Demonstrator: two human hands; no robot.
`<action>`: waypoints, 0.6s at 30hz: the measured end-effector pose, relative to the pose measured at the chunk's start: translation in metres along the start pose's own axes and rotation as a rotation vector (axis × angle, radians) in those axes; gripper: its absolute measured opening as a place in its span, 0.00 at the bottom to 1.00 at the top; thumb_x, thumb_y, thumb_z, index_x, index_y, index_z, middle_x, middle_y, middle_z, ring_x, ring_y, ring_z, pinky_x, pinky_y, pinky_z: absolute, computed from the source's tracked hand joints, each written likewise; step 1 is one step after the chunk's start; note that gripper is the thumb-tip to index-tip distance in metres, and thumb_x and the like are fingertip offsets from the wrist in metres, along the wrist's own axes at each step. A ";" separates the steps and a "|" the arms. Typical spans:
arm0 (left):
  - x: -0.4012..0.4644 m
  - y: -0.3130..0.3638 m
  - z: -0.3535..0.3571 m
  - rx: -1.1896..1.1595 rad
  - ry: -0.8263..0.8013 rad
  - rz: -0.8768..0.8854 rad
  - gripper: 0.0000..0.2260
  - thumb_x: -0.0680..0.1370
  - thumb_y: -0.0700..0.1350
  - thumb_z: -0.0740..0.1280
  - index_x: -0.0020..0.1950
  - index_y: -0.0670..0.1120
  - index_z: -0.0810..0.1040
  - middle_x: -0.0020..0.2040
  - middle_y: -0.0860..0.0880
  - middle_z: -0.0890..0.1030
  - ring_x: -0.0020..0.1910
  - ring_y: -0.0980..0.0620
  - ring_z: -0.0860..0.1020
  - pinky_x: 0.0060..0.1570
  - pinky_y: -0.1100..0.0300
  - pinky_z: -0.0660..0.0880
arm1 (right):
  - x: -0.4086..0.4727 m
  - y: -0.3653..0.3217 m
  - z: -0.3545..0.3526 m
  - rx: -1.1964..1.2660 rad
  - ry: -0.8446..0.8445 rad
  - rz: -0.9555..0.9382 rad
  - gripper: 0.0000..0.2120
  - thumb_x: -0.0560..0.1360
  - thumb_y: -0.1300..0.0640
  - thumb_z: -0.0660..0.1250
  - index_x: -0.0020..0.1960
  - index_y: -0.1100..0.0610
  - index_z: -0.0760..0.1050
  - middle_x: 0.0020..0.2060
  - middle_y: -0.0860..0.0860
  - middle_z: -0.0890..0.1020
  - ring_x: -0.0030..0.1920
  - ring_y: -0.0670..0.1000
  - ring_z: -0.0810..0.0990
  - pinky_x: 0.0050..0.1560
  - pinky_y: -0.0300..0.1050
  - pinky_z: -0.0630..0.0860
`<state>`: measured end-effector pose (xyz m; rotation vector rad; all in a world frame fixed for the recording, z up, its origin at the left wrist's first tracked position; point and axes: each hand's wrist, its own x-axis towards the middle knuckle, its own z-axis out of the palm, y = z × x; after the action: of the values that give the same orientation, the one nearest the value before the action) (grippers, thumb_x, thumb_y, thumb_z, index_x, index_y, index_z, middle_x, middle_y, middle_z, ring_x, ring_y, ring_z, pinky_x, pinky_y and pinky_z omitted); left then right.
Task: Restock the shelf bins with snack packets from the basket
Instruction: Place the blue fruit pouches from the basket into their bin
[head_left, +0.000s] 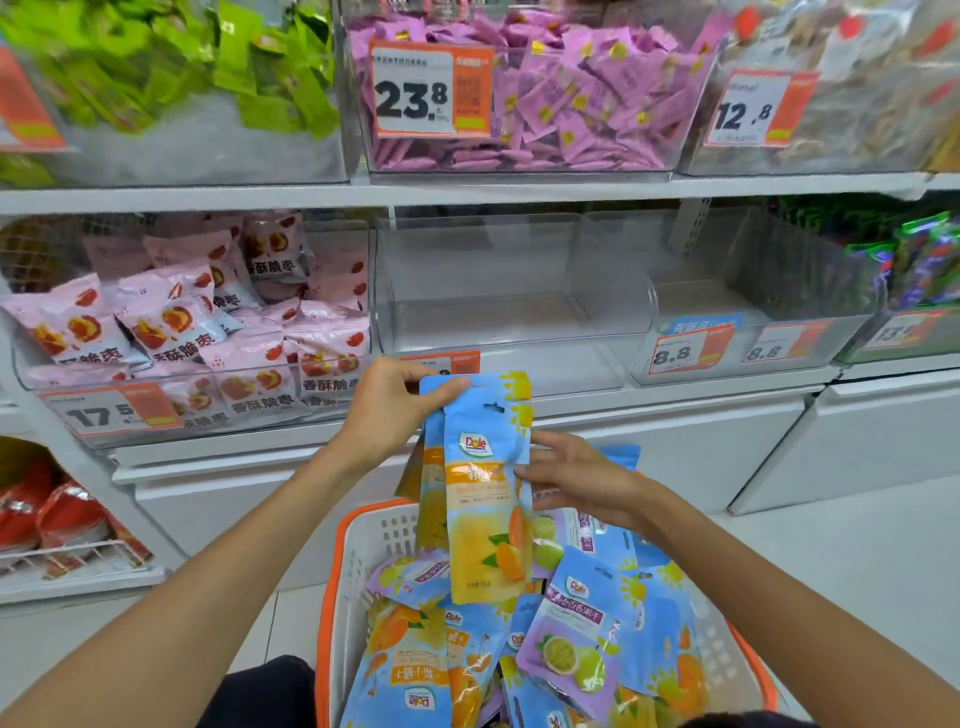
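Blue-and-orange packets (488, 493); white basket (363, 561), orange rim.

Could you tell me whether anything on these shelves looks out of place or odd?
The clear middle bin on the lower shelf holds no packets, though its neighbours are full. Nothing looks spilled or damaged.

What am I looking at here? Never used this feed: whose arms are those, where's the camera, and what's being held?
No machine: a person's bare arms, filmed by one head-worn camera looking down. The left hand pinches the tops of a few blue orange-fruit packets; the right hand touches their side with relaxed fingers. Below is a white basket with an orange rim, full of similar packets. Straight ahead, an empty clear bin sits on the shelf, beside a bin of pink packets.
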<state>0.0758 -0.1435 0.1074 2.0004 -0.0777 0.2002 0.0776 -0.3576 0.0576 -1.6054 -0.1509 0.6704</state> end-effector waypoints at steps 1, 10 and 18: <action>0.003 0.007 0.000 -0.025 -0.009 -0.004 0.08 0.74 0.46 0.71 0.36 0.45 0.82 0.36 0.42 0.84 0.34 0.47 0.82 0.33 0.52 0.77 | -0.004 -0.003 -0.004 0.023 0.013 -0.018 0.12 0.77 0.61 0.66 0.59 0.53 0.77 0.50 0.51 0.84 0.47 0.50 0.83 0.49 0.45 0.80; 0.029 0.037 0.015 -0.076 0.047 -0.011 0.29 0.72 0.57 0.69 0.37 0.28 0.76 0.28 0.37 0.74 0.26 0.55 0.68 0.27 0.61 0.65 | -0.006 -0.043 -0.047 -0.094 0.321 -0.184 0.05 0.74 0.56 0.71 0.41 0.57 0.82 0.36 0.50 0.83 0.37 0.46 0.80 0.39 0.39 0.79; 0.050 0.040 0.055 -0.285 0.043 -0.070 0.04 0.77 0.46 0.67 0.44 0.48 0.81 0.34 0.58 0.84 0.34 0.62 0.81 0.36 0.65 0.79 | -0.002 -0.067 -0.076 -0.070 0.410 -0.323 0.06 0.75 0.56 0.69 0.39 0.55 0.81 0.37 0.48 0.84 0.39 0.45 0.82 0.40 0.41 0.81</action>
<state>0.1254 -0.2087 0.1290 1.7117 -0.0082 0.1768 0.1335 -0.4136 0.1212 -1.7031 -0.1271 0.0825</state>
